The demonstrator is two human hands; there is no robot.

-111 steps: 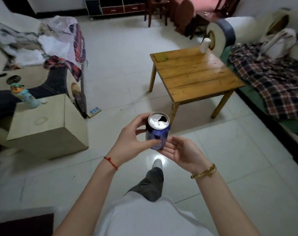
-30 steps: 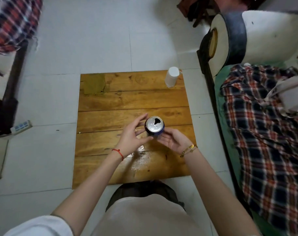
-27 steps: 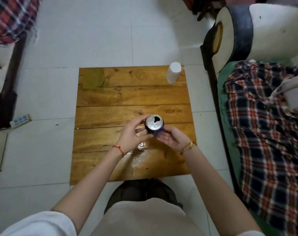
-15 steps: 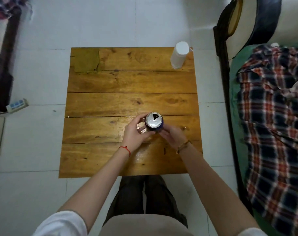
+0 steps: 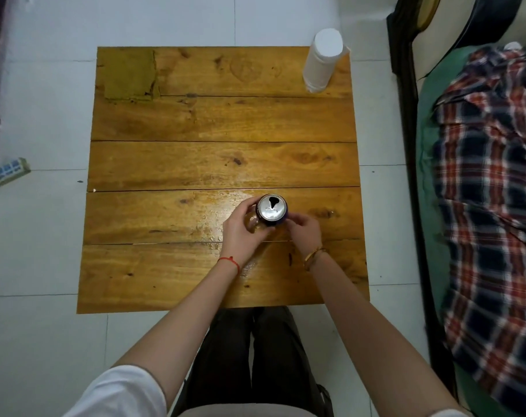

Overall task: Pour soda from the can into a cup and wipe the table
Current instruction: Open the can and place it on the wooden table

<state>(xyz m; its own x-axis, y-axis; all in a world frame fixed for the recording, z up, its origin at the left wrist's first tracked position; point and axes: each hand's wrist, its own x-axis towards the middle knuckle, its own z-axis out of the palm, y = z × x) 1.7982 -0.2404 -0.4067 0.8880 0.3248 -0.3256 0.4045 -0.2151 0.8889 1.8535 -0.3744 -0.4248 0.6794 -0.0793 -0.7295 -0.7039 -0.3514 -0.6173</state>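
Observation:
An opened blue soda can (image 5: 271,210) stands upright over the near middle of the wooden table (image 5: 222,164), its silver top facing me. My left hand (image 5: 243,227) grips its left side with curled fingers. My right hand (image 5: 302,228) holds its right side. A white upturned cup (image 5: 321,65) stands at the table's far right corner. An olive-brown cloth (image 5: 128,75) lies flat at the far left corner. Whether the can touches the tabletop I cannot tell.
A sofa with a plaid blanket (image 5: 493,188) runs along the right of the table. A power strip (image 5: 7,171) lies on the white tile floor at the left. My legs (image 5: 255,356) are at the table's near edge.
I walked up to the table with the can in both hands. Over the last second the view has tilted down over the table and the can has sunk lower toward the boards.

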